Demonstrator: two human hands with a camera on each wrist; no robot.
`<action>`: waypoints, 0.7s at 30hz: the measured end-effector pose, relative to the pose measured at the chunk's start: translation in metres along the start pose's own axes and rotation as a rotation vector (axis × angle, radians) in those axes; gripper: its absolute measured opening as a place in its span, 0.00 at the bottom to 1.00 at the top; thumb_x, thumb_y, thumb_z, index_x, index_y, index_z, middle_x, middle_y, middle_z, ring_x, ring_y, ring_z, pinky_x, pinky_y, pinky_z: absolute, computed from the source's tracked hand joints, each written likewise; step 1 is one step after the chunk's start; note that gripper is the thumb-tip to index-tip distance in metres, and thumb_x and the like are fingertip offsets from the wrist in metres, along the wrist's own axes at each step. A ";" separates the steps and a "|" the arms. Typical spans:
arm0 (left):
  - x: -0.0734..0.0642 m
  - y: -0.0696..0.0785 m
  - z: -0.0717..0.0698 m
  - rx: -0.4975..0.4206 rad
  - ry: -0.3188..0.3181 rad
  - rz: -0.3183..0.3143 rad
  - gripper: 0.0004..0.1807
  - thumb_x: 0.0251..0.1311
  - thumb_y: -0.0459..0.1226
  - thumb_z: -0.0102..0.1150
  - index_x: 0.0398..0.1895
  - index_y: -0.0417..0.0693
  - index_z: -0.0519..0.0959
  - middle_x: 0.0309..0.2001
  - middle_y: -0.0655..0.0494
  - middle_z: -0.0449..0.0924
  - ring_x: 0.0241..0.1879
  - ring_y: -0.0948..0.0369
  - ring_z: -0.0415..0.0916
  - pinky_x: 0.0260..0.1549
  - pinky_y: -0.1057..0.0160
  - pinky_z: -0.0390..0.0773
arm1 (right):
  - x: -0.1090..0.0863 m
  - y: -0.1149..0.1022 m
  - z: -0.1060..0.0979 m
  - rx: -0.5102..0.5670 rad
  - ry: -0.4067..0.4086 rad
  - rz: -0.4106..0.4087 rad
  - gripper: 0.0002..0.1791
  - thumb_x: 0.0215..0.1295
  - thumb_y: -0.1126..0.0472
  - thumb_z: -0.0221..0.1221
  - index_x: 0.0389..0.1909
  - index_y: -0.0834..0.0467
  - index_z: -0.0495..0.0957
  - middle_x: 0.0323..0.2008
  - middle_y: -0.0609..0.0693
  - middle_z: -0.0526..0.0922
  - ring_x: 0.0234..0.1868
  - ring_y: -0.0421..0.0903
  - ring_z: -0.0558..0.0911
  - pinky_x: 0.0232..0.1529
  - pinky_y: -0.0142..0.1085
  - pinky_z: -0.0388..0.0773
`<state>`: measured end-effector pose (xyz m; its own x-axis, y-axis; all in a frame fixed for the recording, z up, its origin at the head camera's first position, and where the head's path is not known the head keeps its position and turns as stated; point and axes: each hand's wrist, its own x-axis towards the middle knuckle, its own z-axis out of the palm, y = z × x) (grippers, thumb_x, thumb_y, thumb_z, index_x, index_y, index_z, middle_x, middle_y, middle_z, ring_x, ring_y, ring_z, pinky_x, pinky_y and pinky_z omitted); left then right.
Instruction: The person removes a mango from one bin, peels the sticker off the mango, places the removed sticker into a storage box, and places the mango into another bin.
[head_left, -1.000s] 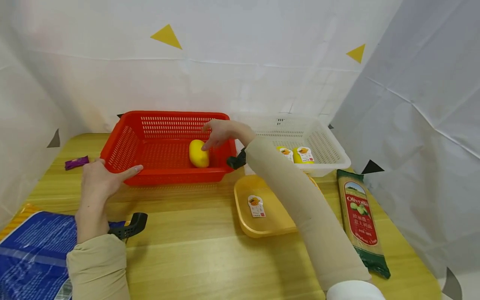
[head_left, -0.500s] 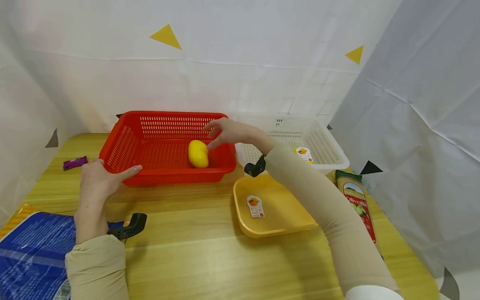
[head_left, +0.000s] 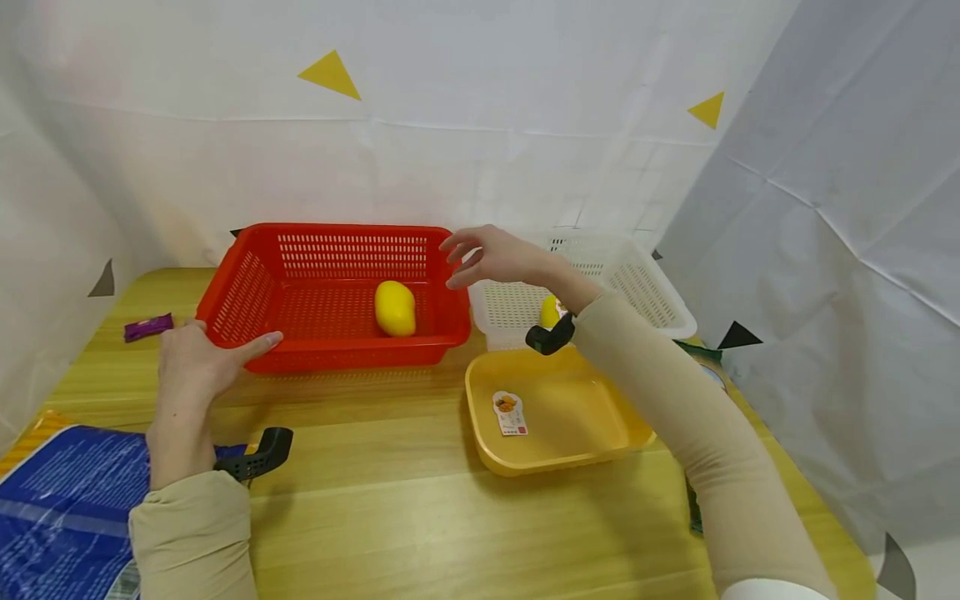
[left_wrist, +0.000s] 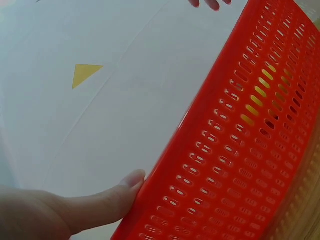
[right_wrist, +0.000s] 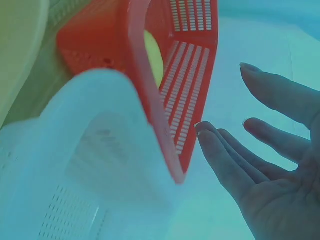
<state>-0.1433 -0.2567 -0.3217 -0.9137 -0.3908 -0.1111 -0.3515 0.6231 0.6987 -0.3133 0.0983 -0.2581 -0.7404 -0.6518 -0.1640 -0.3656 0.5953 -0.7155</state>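
A red slotted basket (head_left: 360, 357) stands at the back left of the table, and one yellow mango (head_left: 394, 308) lies in its right half. At its near left corner my left hand (head_left: 193, 360) holds the rim, thumb along the front edge; the left wrist view shows that thumb against the red wall. My right hand (head_left: 504, 257) hangs over the seam between the red basket and the white basket (head_left: 504, 315). Its fingers are spread and loosely bent, with nothing in them, as the right wrist view confirms. Another yellow mango (head_left: 550, 312) sits in the white basket, partly covered by the wrist camera.
A yellow tray (head_left: 577, 408) in front of the white basket holds a mango-picture label (head_left: 510, 413). On the left lie a purple wrapped snack (head_left: 148, 327) and a blue bag (head_left: 71, 500). The right sleeve mostly covers a green-ended pasta packet (head_left: 695, 506).
My right hand has come away from the mango in the red basket and moved right and slightly up, over the basket's edge. The left hand has kept its place on the rim.
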 end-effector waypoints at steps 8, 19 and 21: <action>0.000 0.002 0.000 -0.004 -0.005 -0.004 0.54 0.58 0.62 0.62 0.67 0.23 0.60 0.60 0.26 0.66 0.54 0.36 0.68 0.38 0.51 0.80 | -0.020 0.018 -0.014 0.010 0.012 0.037 0.33 0.63 0.56 0.68 0.68 0.52 0.68 0.62 0.55 0.76 0.58 0.48 0.81 0.58 0.45 0.80; -0.001 0.002 0.000 0.033 0.000 0.002 0.52 0.59 0.62 0.61 0.64 0.21 0.62 0.57 0.26 0.67 0.51 0.37 0.68 0.33 0.57 0.75 | -0.046 0.041 -0.038 -0.039 0.024 0.074 0.35 0.61 0.51 0.70 0.68 0.49 0.69 0.62 0.51 0.77 0.61 0.48 0.79 0.61 0.48 0.78; 0.000 0.002 -0.001 0.050 0.000 0.002 0.53 0.58 0.63 0.61 0.62 0.21 0.62 0.55 0.26 0.67 0.49 0.38 0.68 0.30 0.58 0.74 | -0.051 0.044 -0.040 -0.058 0.028 0.090 0.36 0.61 0.51 0.70 0.69 0.48 0.69 0.63 0.51 0.77 0.61 0.49 0.79 0.60 0.48 0.78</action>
<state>-0.1437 -0.2559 -0.3200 -0.9146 -0.3892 -0.1095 -0.3590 0.6572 0.6628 -0.3144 0.1768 -0.2541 -0.7867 -0.5820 -0.2061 -0.3288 0.6775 -0.6580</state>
